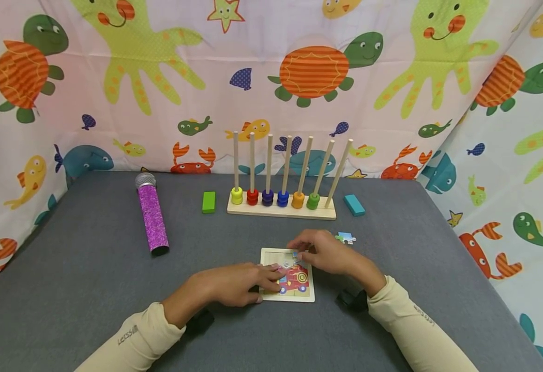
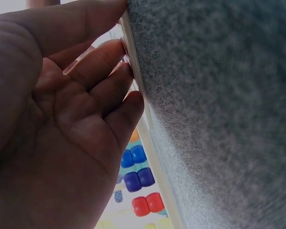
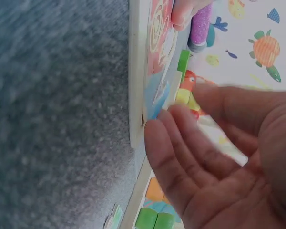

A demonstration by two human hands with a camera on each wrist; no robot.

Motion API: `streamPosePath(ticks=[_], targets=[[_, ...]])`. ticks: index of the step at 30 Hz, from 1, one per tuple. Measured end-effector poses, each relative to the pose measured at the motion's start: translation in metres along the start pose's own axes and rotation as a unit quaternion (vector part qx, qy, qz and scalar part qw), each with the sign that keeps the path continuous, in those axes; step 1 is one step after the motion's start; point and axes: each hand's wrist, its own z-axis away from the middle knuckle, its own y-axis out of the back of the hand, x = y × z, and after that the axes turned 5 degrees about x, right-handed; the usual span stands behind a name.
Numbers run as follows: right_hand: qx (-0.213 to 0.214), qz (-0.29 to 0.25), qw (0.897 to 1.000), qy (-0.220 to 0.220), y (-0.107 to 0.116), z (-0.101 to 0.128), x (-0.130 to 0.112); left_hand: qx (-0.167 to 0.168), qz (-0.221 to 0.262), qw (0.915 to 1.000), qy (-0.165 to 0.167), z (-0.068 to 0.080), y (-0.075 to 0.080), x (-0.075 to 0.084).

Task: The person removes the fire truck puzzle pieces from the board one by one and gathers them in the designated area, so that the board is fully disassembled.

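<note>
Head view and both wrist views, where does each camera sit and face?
Head: on the head, looking forward and down at the puzzle; left hand, right hand and sleeves show.
Left wrist: on that wrist, looking past the puzzle toward the bead rack; left hand shows.
Right wrist: on that wrist, looking past the puzzle toward the bead rack; right hand shows, plus left fingertips.
Both wrist views share the puzzle and bead rack.

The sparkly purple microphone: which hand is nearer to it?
Left. The left hand, on the puzzle board, is to the right of the microphone; the right hand is farther right, at the board's far corner.
</note>
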Motion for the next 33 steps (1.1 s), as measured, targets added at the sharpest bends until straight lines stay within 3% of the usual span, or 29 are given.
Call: streamPosePath(ticks=[4, 13, 21, 28, 33], targets=[[0.028, -0.003, 1.000, -0.013, -0.002, -0.001, 0.000, 0.008, -0.001, 1.0000, -0.005, 0.001, 0.000, 0.001], [0.040, -0.013, 0.999, -0.022, -0.002, 0.003, 0.002, 0.003, -0.005, 1.0000, -0.003, -0.001, 0.000, 0.002], [0.021, -0.068, 0.997, -0.029, 0.002, 0.010, 0.000, 0.007, -0.002, 1.0000, -0.003, 0.001, 0.000, 0.002], [0.015, -0.020, 1.000, -0.015, 0.000, 0.008, 0.002, 0.006, 0.000, 1.0000, -0.003, 0.001, 0.000, 0.000], [0.046, -0.003, 0.999, -0.009, 0.003, 0.009, -0.002, 0.004, -0.005, 1.0000, -0.005, 0.001, 0.000, 0.000]])
